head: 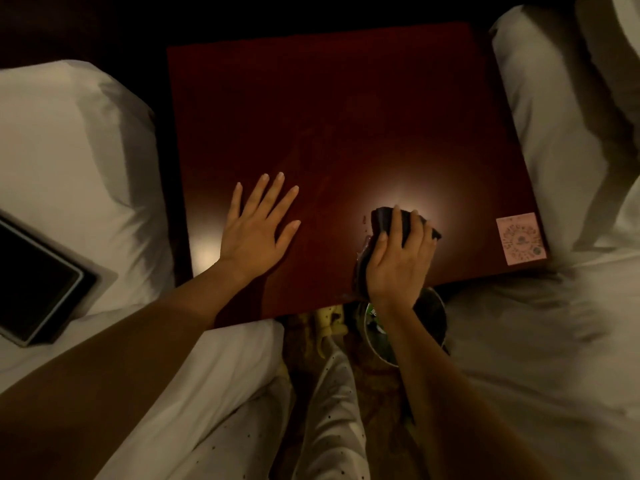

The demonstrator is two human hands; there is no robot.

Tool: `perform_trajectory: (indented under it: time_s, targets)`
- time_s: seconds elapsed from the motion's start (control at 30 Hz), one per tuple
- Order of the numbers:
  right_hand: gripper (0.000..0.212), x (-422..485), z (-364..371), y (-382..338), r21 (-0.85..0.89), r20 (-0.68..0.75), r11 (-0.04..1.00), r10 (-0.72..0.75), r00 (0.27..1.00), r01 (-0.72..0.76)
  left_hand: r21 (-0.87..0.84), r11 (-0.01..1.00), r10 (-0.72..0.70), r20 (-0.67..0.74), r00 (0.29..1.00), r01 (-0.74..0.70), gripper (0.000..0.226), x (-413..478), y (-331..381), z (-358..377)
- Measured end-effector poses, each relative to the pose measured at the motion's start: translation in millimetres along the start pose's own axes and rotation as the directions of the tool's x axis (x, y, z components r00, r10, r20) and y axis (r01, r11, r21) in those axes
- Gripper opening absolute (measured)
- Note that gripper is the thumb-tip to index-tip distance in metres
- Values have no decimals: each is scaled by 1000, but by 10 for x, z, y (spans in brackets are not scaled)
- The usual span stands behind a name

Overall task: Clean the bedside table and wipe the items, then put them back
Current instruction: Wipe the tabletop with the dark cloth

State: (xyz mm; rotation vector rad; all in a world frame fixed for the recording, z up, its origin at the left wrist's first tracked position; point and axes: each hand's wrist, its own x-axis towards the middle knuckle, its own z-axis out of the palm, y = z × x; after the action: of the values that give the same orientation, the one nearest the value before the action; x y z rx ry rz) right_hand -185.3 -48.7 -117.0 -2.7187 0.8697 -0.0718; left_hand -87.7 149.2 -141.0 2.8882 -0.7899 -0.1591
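Right hand (398, 261) curled over a bunched dark cloth (381, 218), fingers draped on top and thumb at its left side, pressing it onto the bedside table (329, 98) near the middle of the front edge, with the wrist overhanging that edge. Left hand (256, 233) lies flat, fingers straight and spread, palm down near the front-left corner; holds nothing, appears to brace. Pink sticker (521, 242) sits at the front-right corner; faint smears show on the gloss toward the centre. Tablet (34, 282) lies off the table on the white bedding (69, 150) to the left; a round bin (372, 336) stands on the floor below the front edge, under the right wrist. Judgement: step in hand is wiping the top; do it in overlapping straight passes from the back edge to the front; keep pressure even; lift the left hand to reach the patch beneath it; skirt the sticker so its corners do not lift; check the lamp glare for streaks.
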Motion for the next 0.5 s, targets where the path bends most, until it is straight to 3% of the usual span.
perform_trajectory:
  time_s: [0.27,0.5]
  targets:
    - [49,-23,209,-453,16,-59,985,171,983,-171,5,1000,8,-57,998,-8,55,0,-3,35]
    - [49,319,258,-611,-21,-51,990,137,989,-138,13,1000,2,-44,999,-1,55,4,-14,37]
